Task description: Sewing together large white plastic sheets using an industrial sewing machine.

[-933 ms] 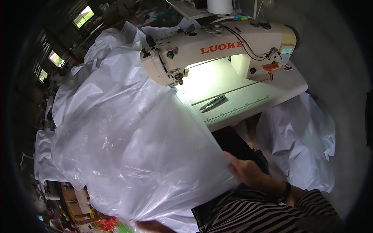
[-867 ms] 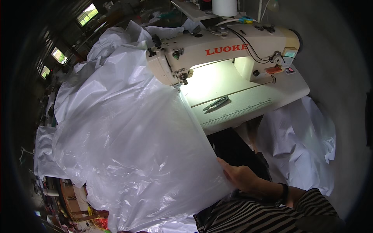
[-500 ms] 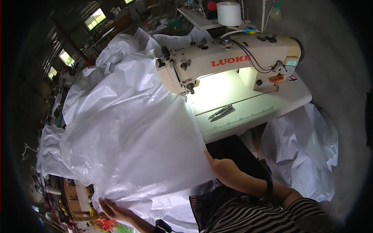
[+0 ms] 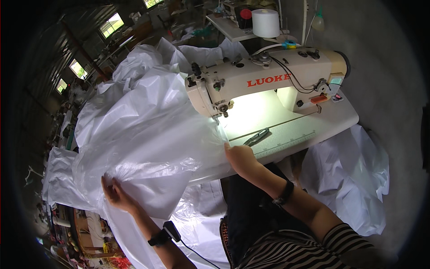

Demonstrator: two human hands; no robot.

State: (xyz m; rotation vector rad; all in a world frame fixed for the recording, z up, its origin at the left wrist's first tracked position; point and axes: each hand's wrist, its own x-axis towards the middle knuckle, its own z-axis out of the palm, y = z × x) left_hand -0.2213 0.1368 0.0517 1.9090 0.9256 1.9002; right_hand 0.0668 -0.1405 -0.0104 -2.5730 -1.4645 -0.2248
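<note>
A thin, glossy white plastic sheet (image 4: pixel 139 130) spreads in folds across the left of the sewing table and hangs over its front edge. Its right edge runs under the needle area of a white sewing machine (image 4: pixel 264 80). Just in front of the presser foot, my right hand (image 4: pixel 242 159) is closed on that edge, index finger stretched along it. My left hand (image 4: pixel 118 196) curls around a gathered part of the sheet farther left; some of its fingers are hidden. Grey thread snips (image 4: pixel 257 136) lie on the machine bed beside my right hand.
A large white thread cone (image 4: pixel 265 23) stands on a small table (image 4: pixel 228 28) behind the machine. More white sheeting (image 4: pixel 347 179) hangs in a heap at the right. A cord runs from the black band on my left wrist (image 4: pixel 171 231). Cluttered shelving (image 4: pixel 92 235) stands at lower left.
Both hands have moved forward, toward the machine, with the sheet. Its near part now bunches into folds between them. My right hand has come up beside the snips, close to the presser foot.
</note>
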